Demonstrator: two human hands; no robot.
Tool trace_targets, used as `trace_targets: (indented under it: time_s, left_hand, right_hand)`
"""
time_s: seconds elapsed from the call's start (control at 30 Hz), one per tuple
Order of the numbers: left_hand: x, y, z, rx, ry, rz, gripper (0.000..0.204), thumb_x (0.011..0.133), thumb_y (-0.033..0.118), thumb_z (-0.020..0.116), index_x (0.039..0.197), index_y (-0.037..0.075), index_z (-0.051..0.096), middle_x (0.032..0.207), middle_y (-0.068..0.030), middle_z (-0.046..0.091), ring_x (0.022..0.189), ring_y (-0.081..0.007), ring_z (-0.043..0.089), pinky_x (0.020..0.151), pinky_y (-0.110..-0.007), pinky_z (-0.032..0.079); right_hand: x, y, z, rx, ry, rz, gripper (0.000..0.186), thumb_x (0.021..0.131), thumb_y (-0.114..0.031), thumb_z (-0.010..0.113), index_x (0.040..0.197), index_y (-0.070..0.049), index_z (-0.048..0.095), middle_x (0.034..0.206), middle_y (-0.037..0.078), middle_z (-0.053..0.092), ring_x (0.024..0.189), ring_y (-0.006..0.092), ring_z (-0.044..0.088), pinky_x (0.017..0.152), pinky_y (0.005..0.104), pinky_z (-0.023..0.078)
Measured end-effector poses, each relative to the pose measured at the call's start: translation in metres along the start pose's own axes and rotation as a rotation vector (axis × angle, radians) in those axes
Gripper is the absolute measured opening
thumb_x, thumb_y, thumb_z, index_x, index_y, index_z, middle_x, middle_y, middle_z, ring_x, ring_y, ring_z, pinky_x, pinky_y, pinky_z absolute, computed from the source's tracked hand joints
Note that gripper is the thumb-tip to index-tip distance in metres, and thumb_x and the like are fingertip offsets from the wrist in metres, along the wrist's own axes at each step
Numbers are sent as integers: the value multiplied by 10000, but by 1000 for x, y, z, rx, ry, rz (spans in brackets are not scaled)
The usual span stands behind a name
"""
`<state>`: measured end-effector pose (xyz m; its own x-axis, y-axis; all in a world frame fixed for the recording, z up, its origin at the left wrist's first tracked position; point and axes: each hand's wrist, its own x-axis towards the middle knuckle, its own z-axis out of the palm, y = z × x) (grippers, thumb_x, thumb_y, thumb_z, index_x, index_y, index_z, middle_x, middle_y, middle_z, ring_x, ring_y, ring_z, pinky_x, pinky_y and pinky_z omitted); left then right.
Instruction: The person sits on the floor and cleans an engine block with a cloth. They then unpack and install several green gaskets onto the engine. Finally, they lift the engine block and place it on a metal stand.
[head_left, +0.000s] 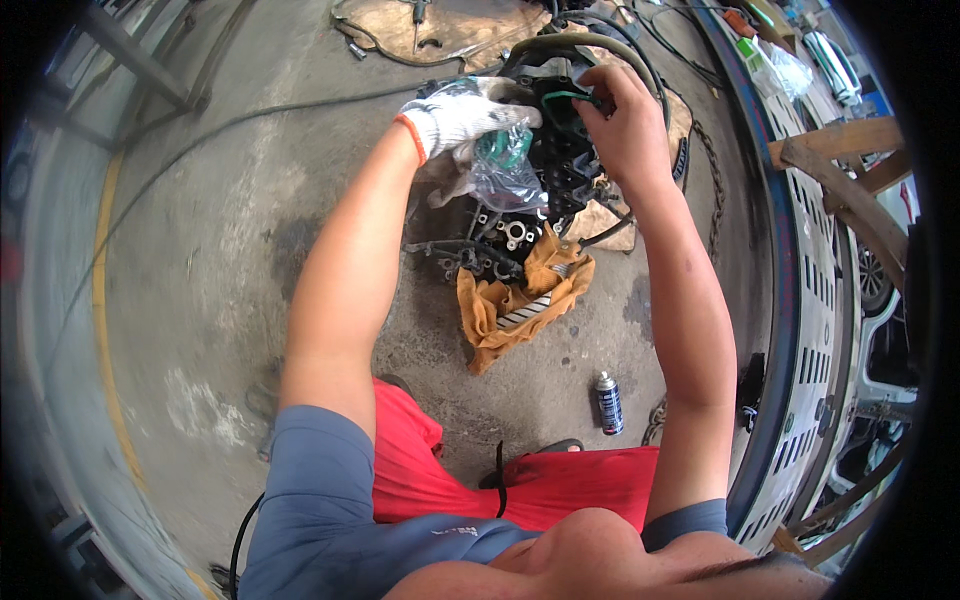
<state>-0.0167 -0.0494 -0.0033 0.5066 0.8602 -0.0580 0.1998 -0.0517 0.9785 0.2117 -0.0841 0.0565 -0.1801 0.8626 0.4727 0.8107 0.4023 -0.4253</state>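
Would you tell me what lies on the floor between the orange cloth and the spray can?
In the head view, only bare, stained concrete floor lies between the orange cloth and the spray can.

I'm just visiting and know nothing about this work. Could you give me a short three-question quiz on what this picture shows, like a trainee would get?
1. True or false: both hands wear gloves.
2. What lies crumpled on the floor just below the black engine part? A) an orange rag B) a blue bucket C) a broom
3. Which hand pinches the thin green piece?

Key:
1. False. Only the left hand wears a white glove; the right hand is bare.
2. A, the orange rag.
3. The right hand, with its fingertips; the left hand holds a clear plastic bag.
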Motion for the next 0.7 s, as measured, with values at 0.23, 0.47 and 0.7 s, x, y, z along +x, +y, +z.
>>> trace_targets:
  time_s: [0.23, 0.47, 0.7]
  left_hand:
    - [0, 21, 13, -28, -8, -116, 501, 907, 557, 773, 1074, 85, 747, 734, -10, 663, 513, -109, 533, 454, -310, 401]
    - [1, 20, 15, -99, 43, -113, 549, 907, 556, 768, 1169, 74, 732, 859, -53, 733, 644, -120, 649, 566, -324, 529]
    - [10, 5, 5, 37, 11, 113, 566, 977, 538, 684, 1375, 136, 692, 1177, -118, 729, 1009, -187, 688, 886, -357, 558]
  right_hand:
    - [4, 6, 3, -21, 56, -10, 244, 835, -77, 803, 1038, -20, 683, 980, 103, 685, 842, 247, 674, 776, 361, 547]
    - [-7, 5, 7, 99, 69, 89, 253, 836, -85, 799, 1060, -21, 700, 961, 110, 681, 829, 242, 687, 771, 360, 557]
    - [-17, 24, 9, 317, 105, 104, 219, 883, -61, 784, 1091, -26, 725, 1003, 100, 722, 840, 187, 725, 753, 311, 574]
